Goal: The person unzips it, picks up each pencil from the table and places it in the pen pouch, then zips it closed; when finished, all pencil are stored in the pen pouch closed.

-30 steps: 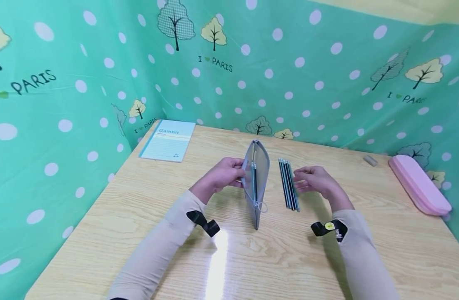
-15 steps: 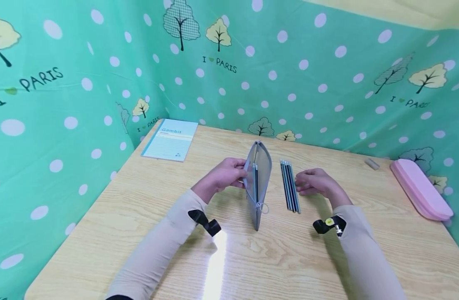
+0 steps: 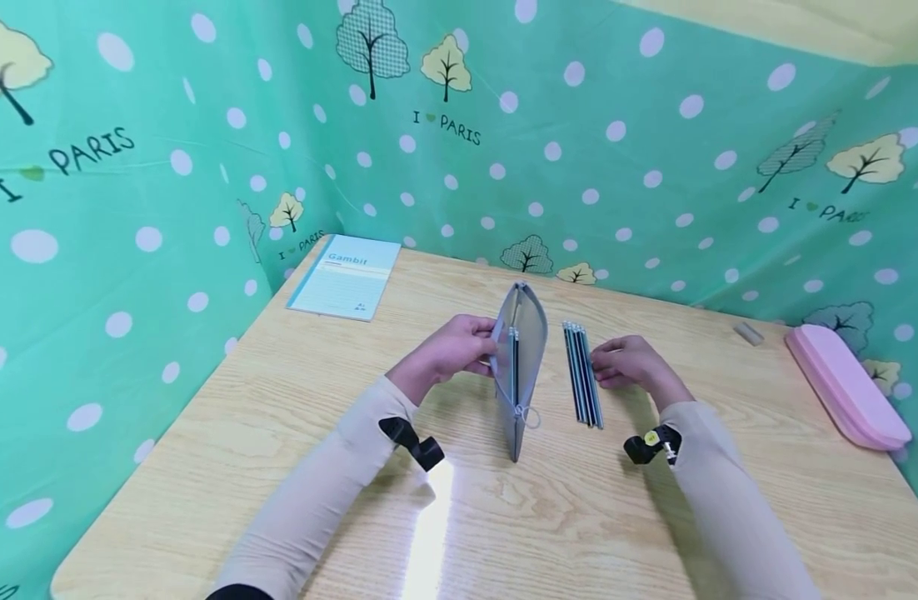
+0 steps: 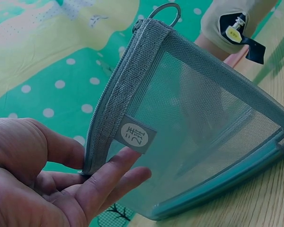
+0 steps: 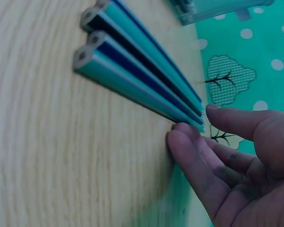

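I see the left hand (image 3: 456,343) pinch the pouch (image 3: 532,337) by its edge; at its three o'clock, across a strip of desk (image 3: 555,392), pencils (image 3: 583,375) lie beside the right hand (image 3: 630,362), fingers (image 5: 183,149) parted.

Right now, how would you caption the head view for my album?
Left hand gripping a gray mesh pouch with pencils inside, right hand beside more pencils on the wooden table.

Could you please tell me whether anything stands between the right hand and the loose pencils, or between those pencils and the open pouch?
Nothing visible does: the right hand is beside or touching the loose pencils, and the pouch is open. Only the pouch's own side facing them might block a straight slide in.
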`<state>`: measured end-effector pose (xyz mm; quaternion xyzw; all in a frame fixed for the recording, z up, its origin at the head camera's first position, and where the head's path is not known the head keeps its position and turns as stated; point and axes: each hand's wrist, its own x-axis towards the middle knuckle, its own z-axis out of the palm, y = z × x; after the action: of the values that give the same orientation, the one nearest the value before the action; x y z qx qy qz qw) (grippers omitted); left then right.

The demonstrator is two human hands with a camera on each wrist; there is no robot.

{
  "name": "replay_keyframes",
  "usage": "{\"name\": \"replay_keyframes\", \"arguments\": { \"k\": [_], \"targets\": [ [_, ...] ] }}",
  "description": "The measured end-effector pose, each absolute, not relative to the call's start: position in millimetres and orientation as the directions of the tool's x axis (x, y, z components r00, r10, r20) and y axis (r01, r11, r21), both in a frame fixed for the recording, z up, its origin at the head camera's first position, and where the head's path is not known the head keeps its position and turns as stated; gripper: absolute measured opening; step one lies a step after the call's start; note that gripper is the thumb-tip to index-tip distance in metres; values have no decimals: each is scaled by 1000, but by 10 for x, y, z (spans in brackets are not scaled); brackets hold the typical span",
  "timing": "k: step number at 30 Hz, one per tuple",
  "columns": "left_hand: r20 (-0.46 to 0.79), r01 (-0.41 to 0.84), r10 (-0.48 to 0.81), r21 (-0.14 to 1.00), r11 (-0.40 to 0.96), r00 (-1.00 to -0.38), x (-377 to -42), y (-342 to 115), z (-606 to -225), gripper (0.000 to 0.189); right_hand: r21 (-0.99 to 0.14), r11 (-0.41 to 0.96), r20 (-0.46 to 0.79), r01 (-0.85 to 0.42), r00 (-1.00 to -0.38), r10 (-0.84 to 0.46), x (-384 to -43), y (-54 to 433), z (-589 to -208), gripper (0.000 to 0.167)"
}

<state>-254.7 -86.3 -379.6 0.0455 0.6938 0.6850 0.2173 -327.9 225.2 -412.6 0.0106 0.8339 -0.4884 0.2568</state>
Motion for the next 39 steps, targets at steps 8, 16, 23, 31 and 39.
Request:
{"name": "replay_keyframes", "arguments": {
  "k": [8,16,23,31,39],
  "targets": [
    [-238,-232,362,971,62,-901,-2543,-859,-3800,53,-759,617,-384,211,-909,-161,-3287,2191,-4180,47],
    [-237,-231,358,971,61,-903,-2544,-852,-3791,53,-706,688,-324,169,-941,-101,-3251,2148,-4161,41],
    [-235,-231,356,971,56,-904,-2535,-842,-3779,53,-675,726,-285,131,-954,-93,-3268,2144,-4194,41],
    [-244,-242,359,969,52,-901,-2537,-831,-3787,52,-718,674,-307,174,-948,-83,-3263,2243,-4242,45],
    [-245,-238,343,969,61,-907,-2541,-837,-3787,54,-861,458,-313,221,-940,-133,-3210,2379,-4127,55]
  ]
}}
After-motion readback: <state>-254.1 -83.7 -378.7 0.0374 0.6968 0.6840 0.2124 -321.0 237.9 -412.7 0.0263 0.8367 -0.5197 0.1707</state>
